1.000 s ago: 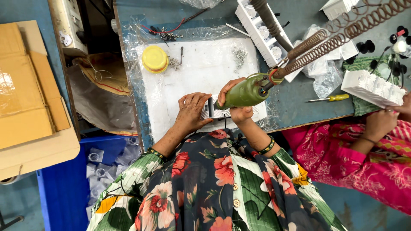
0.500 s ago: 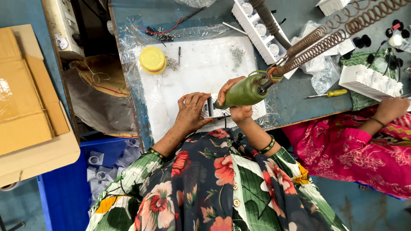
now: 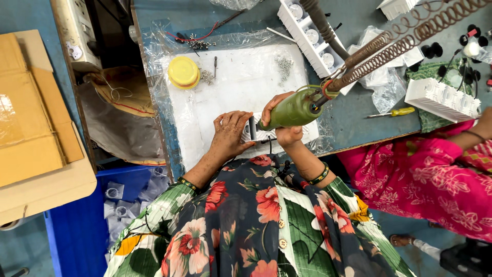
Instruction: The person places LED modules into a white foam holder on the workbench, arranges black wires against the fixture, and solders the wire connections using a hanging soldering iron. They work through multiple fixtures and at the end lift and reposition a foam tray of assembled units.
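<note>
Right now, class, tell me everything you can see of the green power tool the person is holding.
The green tool is a stubby, rounded power screwdriver with an olive, plastic-looking body. It lies nearly level, nose toward the small white part under the left hand. The right hand grips it around the front. At its rear, an orange collar joins a coiled brown cable and a grey hose that run up and away over the bench.
</note>
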The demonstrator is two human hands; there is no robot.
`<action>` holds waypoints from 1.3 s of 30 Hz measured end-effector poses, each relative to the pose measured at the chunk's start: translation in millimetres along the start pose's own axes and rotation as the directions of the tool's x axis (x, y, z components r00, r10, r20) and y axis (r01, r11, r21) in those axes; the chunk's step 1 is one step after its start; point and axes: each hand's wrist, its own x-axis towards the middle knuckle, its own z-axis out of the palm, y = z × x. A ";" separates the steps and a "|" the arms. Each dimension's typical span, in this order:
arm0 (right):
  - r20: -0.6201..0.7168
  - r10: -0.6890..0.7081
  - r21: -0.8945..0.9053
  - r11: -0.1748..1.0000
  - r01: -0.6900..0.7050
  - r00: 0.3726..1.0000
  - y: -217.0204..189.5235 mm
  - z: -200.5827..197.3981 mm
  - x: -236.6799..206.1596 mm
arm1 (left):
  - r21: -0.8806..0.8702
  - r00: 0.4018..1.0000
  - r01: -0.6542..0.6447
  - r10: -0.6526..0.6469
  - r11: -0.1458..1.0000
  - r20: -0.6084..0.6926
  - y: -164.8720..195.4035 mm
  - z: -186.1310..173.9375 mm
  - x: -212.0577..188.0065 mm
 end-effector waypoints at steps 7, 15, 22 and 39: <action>-0.006 -0.001 0.003 1.000 0.001 1.000 0.3 3.1 1.5 | -0.004 1.000 -0.011 0.011 1.000 -0.015 -0.8 -3.2 1.4; -0.023 -0.014 -0.011 1.000 0.014 1.000 7.6 4.5 -2.0 | -0.012 1.000 0.005 -0.005 1.000 -0.004 0.5 -8.5 1.6; -0.055 -0.014 -0.077 0.997 0.009 0.998 18.9 2.5 5.0 | -0.027 1.000 0.007 -0.006 1.000 0.007 -5.9 -10.2 15.1; -0.083 -0.083 -0.083 0.994 0.076 0.993 20.5 -8.0 24.4 | 0.022 0.999 -0.036 0.037 0.999 -0.016 13.7 -23.7 41.3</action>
